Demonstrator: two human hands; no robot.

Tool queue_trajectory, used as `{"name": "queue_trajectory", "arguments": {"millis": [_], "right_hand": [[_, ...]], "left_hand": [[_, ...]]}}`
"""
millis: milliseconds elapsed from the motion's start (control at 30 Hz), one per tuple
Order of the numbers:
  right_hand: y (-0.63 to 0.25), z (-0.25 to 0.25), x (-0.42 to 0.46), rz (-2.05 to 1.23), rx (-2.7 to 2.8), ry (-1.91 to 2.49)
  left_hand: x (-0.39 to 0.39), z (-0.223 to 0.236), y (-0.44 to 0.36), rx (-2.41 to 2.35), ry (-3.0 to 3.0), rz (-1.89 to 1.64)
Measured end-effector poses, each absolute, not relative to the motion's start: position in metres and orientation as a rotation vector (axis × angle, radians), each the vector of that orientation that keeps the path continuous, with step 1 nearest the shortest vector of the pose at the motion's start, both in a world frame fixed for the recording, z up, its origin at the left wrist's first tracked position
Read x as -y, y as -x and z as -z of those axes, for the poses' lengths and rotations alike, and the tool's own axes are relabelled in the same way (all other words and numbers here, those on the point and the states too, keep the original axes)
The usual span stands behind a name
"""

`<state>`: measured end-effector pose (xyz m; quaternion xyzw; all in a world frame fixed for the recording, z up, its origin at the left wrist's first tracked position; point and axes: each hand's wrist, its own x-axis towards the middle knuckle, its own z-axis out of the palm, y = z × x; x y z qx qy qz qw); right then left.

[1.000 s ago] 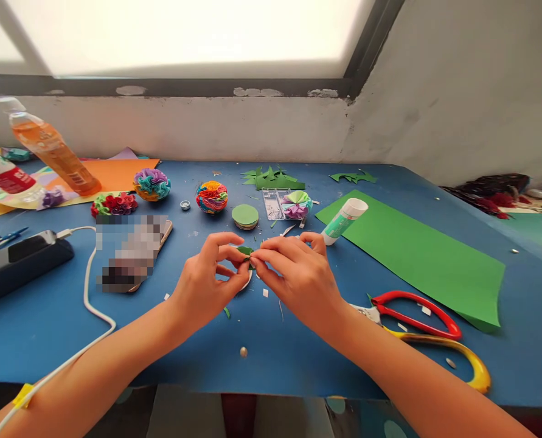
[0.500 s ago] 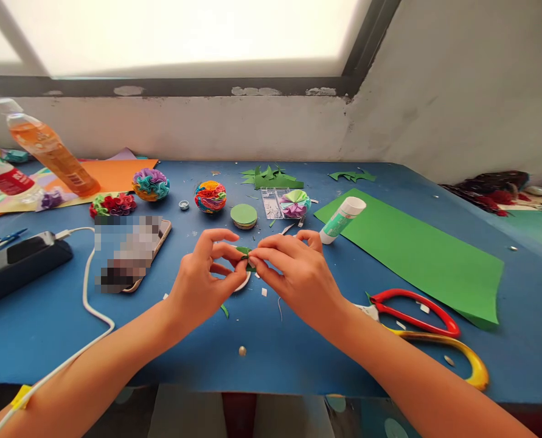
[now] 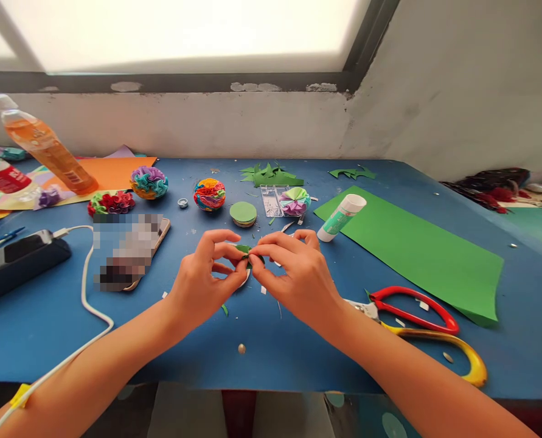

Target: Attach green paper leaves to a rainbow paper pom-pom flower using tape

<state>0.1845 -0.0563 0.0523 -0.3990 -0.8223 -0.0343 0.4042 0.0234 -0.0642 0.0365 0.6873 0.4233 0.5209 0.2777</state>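
Between my two hands is a small piece of green paper (image 3: 243, 249), which looks folded or pinched at its middle. My left hand (image 3: 207, 267) grips its left side between thumb and fingers. Thumb and fingertips of my right hand (image 3: 298, 264) pinch it from the right, so both hands nearly meet. Fingers cover much of the paper. Just beyond lies a stack of round green paper discs (image 3: 243, 213). A glue stick (image 3: 342, 218) with a white cap leans past my right hand. Scissors (image 3: 416, 313) with red and yellow handles lie beside my right forearm.
A green paper sheet (image 3: 426, 255) spreads over the right side. Paper pompoms (image 3: 209, 194), a clear plastic box (image 3: 271, 201) and green scraps (image 3: 271, 175) sit farther back. At left are a phone (image 3: 156, 240), a power bank (image 3: 19, 264), a white cable (image 3: 86, 274) and bottles (image 3: 47, 146).
The green paper has turned slightly in my fingers, and more of it shows by my right fingertips. Both hands keep their pinch. At the far left edge, part of another hand appears.
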Motion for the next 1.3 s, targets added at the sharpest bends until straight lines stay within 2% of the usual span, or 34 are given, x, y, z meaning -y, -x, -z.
{"name": "queue_trajectory", "arguments": {"millis": [833,1300], "right_hand": [[-0.1834,-0.0535,0.0574,-0.008,2.072,1.050],[-0.1820,-0.0522,0.0569,0.051,2.054,1.047]], "left_hand": [[0.0670,-0.0371,-0.0244,-1.216,-1.886,-1.419],[0.0675,-0.0348,-0.0247,-1.168,-1.961,-1.423]]}}
